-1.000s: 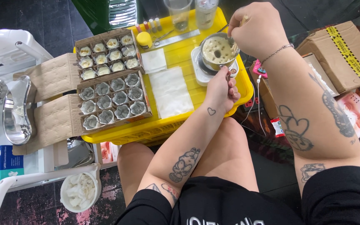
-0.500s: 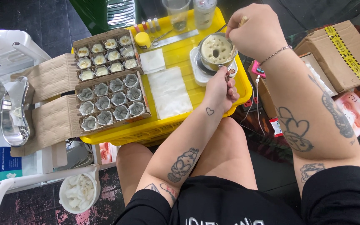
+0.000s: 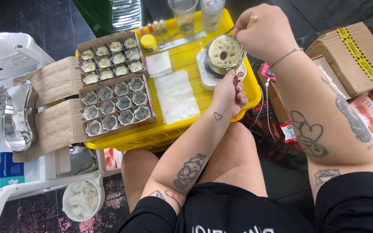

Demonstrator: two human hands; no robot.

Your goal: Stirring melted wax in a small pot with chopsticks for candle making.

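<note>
— On the yellow tray (image 3: 182, 60), what sits under the hands?

— At its far right corner there is a small white scale (image 3: 208, 77), and on it a metal pot (image 3: 223, 54) filled with pale, creamy stuff that has round holes in its top.

— What is the right hand (image 3: 266, 36) doing?

— Its grip is clenched around a thin wooden stick (image 3: 244, 36), the top end poking out above the fingers and the lower end dipping into the pot at its right edge.

— And the left hand (image 3: 229, 92)?

— It lies just in front of the scale, fingers curled around something small near the pot's handle. Its grip is closed, but on what exactly I cannot tell.

— What else is on the tray?

— Two open cardboard boxes (image 3: 113, 84) of little foil cups fill the left side: the far one holds cups with pale filling, the near one cups that look grey. Between boxes and scale lie two white paper sheets (image 3: 175, 95), a small one and a larger one. A round yellow lid (image 3: 149, 42), a metal ruler (image 3: 184, 40) and a clear cup (image 3: 184, 15) stand along the far edge.

— Beside the tray?

— A white tub (image 3: 83, 199) of pale scraps stands on the floor at the left.
</note>
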